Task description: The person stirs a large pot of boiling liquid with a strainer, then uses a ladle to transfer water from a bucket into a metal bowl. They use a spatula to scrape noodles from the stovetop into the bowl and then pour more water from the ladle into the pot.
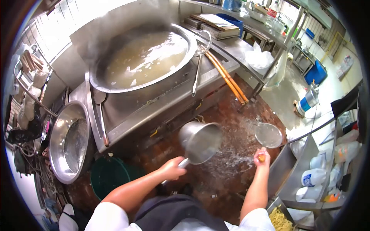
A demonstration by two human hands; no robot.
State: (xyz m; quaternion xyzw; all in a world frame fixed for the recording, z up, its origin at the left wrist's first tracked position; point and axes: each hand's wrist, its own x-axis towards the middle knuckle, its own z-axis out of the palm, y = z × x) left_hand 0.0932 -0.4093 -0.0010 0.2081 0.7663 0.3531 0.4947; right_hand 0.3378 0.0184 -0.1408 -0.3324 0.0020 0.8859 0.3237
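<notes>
My left hand [172,168] is closed round the handle of a metal pot [203,143], which is tipped and partly blurred, its wide mouth towards me. At the right, my right hand [262,157] grips the orange-brown handle of a round mesh strainer [268,135], held out over the floor. Water splashes on the reddish wet floor [231,169] between the two tools. Beyond them, a very large metal pan [185,36] on the stove holds steaming cloudy liquid with pale pieces in it.
A metal basin [54,154] and a green tub [110,178] stand at the left. A ladle [102,119] and long wooden sticks [227,79] lie on the stove. Shelves with plastic bottles [314,177] and a tray of yellow noodles [280,220] are at the right.
</notes>
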